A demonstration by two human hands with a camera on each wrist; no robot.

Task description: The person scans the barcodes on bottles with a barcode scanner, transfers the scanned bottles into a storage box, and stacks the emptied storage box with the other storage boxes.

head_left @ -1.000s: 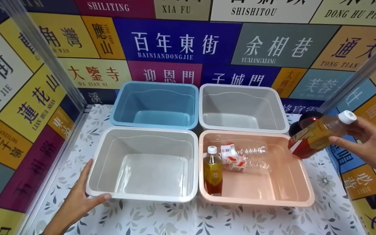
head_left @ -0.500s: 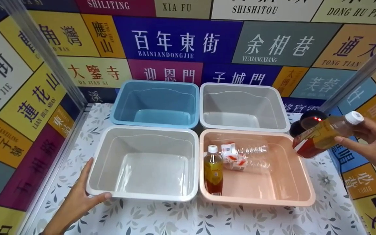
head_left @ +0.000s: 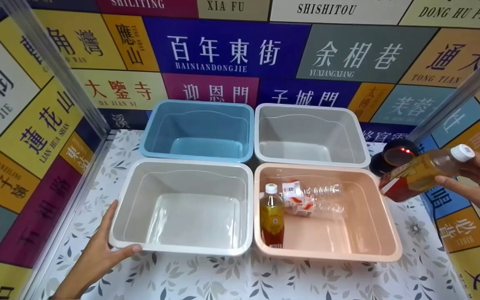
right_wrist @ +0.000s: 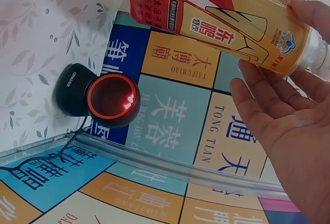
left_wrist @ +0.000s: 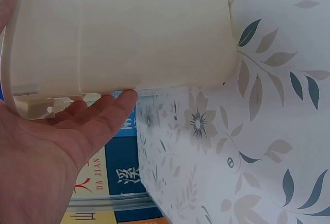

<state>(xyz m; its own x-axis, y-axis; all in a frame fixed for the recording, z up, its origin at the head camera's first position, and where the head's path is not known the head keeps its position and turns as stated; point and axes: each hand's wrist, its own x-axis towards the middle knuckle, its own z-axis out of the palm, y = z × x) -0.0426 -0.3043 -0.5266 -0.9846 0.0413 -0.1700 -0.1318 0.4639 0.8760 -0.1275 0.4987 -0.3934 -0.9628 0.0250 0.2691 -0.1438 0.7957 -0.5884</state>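
The held bottle [head_left: 423, 174] — fingers [head_left: 453, 187] with it — has shifted right, outward from the peach tub [head_left: 327, 254].

The head camera looks forward and down across the tabletop [head_left: 198, 277] from its near side. The left wrist camera looks closely at the outside of the near left bin [left_wrist: 129, 33]. The right wrist camera faces the bottle [right_wrist: 221, 23] closely, the black device [right_wrist: 111, 100] beyond. The head view shares all three.
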